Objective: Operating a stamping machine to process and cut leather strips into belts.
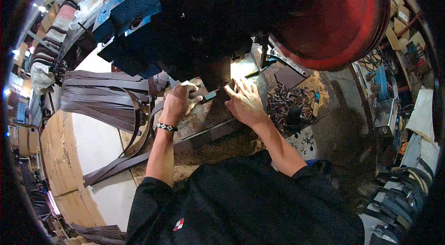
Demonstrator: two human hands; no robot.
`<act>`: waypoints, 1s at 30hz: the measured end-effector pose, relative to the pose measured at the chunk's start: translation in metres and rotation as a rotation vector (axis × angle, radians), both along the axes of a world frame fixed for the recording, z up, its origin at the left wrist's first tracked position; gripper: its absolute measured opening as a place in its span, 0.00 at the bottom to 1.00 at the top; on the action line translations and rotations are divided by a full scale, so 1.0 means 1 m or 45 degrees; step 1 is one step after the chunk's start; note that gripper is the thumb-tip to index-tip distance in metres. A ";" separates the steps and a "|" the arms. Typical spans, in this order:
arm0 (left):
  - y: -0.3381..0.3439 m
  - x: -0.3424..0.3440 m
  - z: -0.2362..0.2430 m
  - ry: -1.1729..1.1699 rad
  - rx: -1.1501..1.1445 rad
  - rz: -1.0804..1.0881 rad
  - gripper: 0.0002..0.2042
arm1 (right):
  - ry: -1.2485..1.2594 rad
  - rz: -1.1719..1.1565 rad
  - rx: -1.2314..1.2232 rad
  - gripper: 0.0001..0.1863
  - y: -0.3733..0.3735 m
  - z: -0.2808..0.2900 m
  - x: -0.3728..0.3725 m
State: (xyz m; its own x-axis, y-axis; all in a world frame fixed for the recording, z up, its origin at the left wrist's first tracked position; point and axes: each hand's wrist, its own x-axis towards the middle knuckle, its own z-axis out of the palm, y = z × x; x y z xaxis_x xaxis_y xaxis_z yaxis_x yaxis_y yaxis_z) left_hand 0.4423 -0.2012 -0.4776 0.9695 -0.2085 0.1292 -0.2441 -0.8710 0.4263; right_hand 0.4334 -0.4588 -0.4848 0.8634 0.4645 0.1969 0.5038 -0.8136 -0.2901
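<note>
My left hand (176, 101), a beaded band at its wrist, is closed at the left of the work plate (208, 113) beside a brown strap (155, 113); its grip is hard to make out. A small pale-green block (210, 94) lies between my hands. My right hand (245, 101) has its fingers apart, bent over the lit spot below the tool of a blue machine (125, 9). Shadow hides the tool's tip.
A red wheel (333, 22) overhangs at right. Many brown strips (97, 97) drape at left over pale boards (99, 147). Small dark offcuts (285, 103) pile beside a wrench (289, 64). Stacked dark items (389, 203) sit lower right.
</note>
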 end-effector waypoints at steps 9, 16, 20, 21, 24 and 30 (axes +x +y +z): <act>0.007 -0.003 -0.015 -0.137 -0.057 -0.042 0.19 | 0.040 -0.032 0.241 0.13 -0.027 0.013 0.003; 0.006 -0.004 -0.013 -0.098 -0.089 -0.019 0.19 | 0.368 -0.233 1.228 0.19 -0.073 0.066 0.007; 0.003 0.000 -0.013 -0.095 -0.057 -0.054 0.18 | 0.470 -0.484 1.441 0.26 -0.068 0.084 0.024; 0.001 0.000 -0.012 -0.104 -0.064 -0.044 0.18 | 0.511 -0.498 1.394 0.28 -0.067 0.076 0.035; 0.009 0.000 -0.022 -0.132 -0.070 -0.028 0.17 | 0.560 -0.444 1.332 0.31 -0.066 0.071 0.041; -0.008 -0.004 0.010 -0.069 -0.047 0.018 0.16 | 0.667 -0.567 1.547 0.35 -0.076 0.069 0.017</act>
